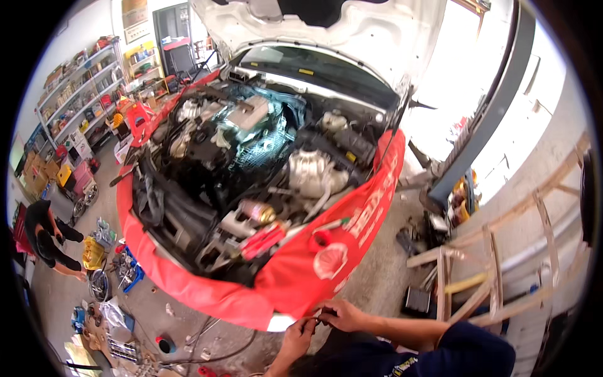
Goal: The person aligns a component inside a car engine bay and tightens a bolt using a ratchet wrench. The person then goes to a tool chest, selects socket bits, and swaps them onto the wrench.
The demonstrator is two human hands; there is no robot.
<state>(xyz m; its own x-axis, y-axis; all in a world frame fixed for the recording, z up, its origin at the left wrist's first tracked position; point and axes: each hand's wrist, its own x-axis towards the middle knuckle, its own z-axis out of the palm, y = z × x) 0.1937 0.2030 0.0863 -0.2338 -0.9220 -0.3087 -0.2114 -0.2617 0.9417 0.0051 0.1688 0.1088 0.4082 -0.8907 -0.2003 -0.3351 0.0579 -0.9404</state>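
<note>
My left hand (298, 337) and my right hand (342, 314) meet low in the view, in front of the car's front corner. Between their pinched fingertips is a small dark piece (318, 318), too small to name. Just beyond them, a red fender cover (295, 270) drapes over the front of the car. On the engine bay's near edge lie a spray can (257, 212) and a red object (262, 240) whose kind I cannot make out. A pale, bulky metal engine part (313, 174) sits at the bay's right side.
The white hood (251, 25) stands raised over the engine bay. A wooden ladder (493, 270) and a grey post (480, 125) are on the right. Loaded shelves (81, 94) line the left wall. A person in dark clothes (47, 235) bends near tools and a blue tray (130, 274) on the floor.
</note>
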